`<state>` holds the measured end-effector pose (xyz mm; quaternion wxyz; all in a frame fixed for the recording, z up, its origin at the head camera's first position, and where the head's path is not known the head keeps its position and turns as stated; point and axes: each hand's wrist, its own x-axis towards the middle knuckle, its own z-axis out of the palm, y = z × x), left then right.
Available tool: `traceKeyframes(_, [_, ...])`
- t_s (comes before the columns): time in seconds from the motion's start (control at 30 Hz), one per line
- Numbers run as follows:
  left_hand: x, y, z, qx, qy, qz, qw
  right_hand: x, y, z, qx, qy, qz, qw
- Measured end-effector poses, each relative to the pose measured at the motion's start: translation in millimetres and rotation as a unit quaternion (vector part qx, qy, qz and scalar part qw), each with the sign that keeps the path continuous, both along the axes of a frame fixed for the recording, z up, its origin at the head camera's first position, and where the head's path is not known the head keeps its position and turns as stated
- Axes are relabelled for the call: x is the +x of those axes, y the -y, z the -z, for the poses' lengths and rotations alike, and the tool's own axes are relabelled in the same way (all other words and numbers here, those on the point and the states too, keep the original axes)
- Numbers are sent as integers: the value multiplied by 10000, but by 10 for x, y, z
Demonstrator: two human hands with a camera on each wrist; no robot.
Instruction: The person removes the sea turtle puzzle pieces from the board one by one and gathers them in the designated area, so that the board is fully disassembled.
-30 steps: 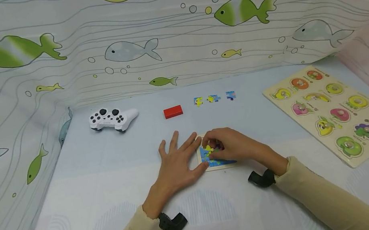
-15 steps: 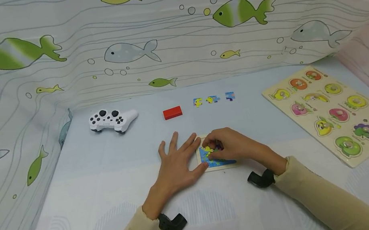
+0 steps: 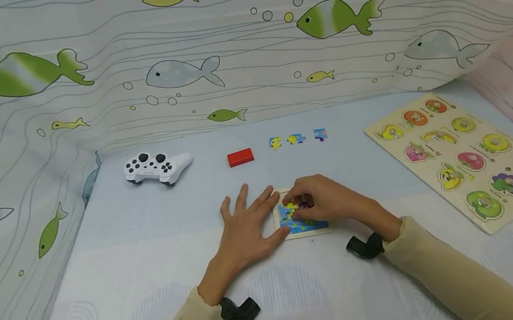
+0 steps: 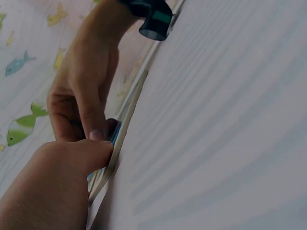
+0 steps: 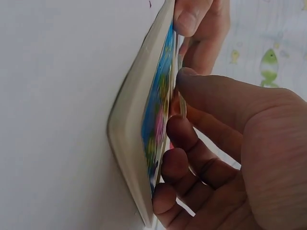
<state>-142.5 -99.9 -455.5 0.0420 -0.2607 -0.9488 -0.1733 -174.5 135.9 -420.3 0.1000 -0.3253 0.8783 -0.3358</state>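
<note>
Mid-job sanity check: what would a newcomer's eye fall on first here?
Probably the two hands near the center: the left hand spread at the left edge of a small puzzle tray, the right hand pinching a puzzle piece over it. Next, perhaps the red block beyond them and the large fruit board slanting at the right.

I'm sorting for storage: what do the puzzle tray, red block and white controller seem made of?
Puzzle tray: probably wood or fibreboard, smooth and matte, going by its pale beige rim.
Red block: smooth-looking, painted wood or plastic; its plain, even colour leaves that open.
White controller: likely hard plastic with a smooth finish, judging by its moulded grips and black sticks.
</note>
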Motion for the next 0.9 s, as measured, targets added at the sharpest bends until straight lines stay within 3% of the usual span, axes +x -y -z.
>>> traceKeyframes(0.5, [-8,7,-16,69,63,-98,9999,-83,-114,-24,-476,221,76,9986])
traceKeyframes(0.77, [-37,26,-57,98,147,0,9998,-163,-167,-23,-559,-12,99,9984])
traceKeyframes(0.9, [-59,38,-48,131,127,110,9998,-215,-200,-26,-553,-10,341,9979])
